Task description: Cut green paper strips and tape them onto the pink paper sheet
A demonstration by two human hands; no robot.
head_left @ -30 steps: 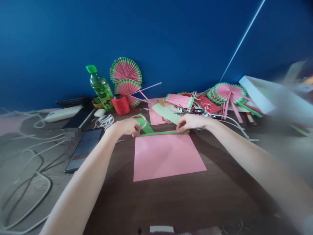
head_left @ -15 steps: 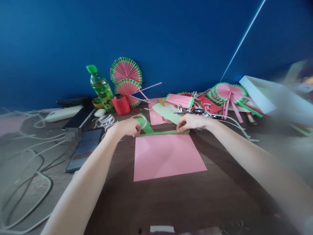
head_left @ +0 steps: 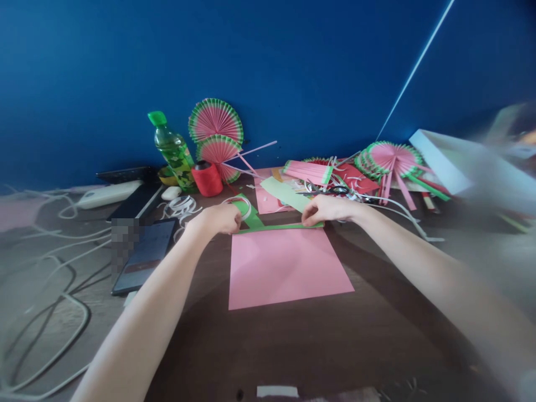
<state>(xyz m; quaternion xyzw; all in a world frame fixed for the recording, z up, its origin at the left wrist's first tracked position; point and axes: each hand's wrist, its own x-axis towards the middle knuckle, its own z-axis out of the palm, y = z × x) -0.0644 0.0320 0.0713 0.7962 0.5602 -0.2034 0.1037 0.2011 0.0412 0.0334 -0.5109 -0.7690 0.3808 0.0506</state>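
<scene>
The green strip [head_left: 278, 226] lies along the far edge of the pink sheet [head_left: 285, 268], on the table [head_left: 276, 346]. The right hand [head_left: 329, 209] pinches the strip's right end. The left hand [head_left: 225, 218] is curled at the other end, but I can't tell if it pinches. If one hand pulls harder, the strip may go crooked. The sheet's near side is loose, so a bump could slide it.

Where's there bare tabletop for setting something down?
Bare tabletop runs from the near edge of the pink sheet toward the pale strip; a smaller patch lies between sheet and right forearm. Along the blue wall, bottle and paper fans crowd it.
</scene>
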